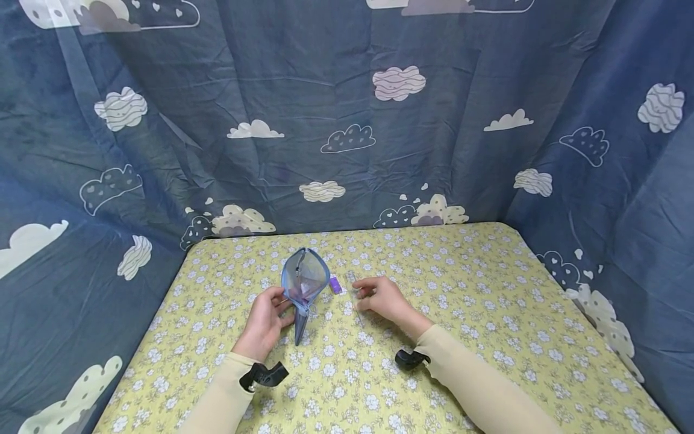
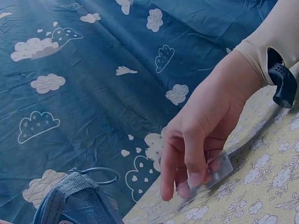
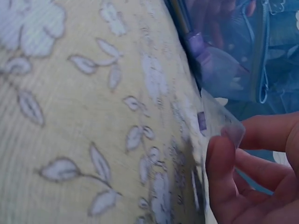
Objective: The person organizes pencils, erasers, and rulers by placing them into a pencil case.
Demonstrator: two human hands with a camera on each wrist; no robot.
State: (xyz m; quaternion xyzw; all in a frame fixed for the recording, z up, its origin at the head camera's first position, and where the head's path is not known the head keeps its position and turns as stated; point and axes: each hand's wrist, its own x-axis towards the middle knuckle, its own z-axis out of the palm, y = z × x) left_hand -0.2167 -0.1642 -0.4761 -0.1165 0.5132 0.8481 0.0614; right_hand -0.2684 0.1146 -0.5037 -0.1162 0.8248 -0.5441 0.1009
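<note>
My left hand [image 1: 262, 322] holds a blue mesh zip pouch [image 1: 318, 274] by its near left side, the zipped mouth spread wide. Through the mesh, the right wrist view shows purple and pale things inside the pouch [image 3: 233, 74]. My right hand [image 1: 384, 299] pinches a clear plastic ruler [image 2: 222, 170] between thumb and fingers, just above the cloth. The ruler [image 3: 217, 114] is see-through and hard to make out from the head. Between pouch and right hand lies a small purple-and-white block, eraser-like [image 1: 336, 285]. In the left wrist view my left hand is mostly out of frame.
A yellow flowered cloth [image 1: 461, 337] covers the table. Dark blue curtains [image 1: 336, 90] with cloud prints stand behind it and at both sides. A black wrist mount [image 1: 264, 375] sits on the left sleeve, another [image 1: 410, 360] on the right.
</note>
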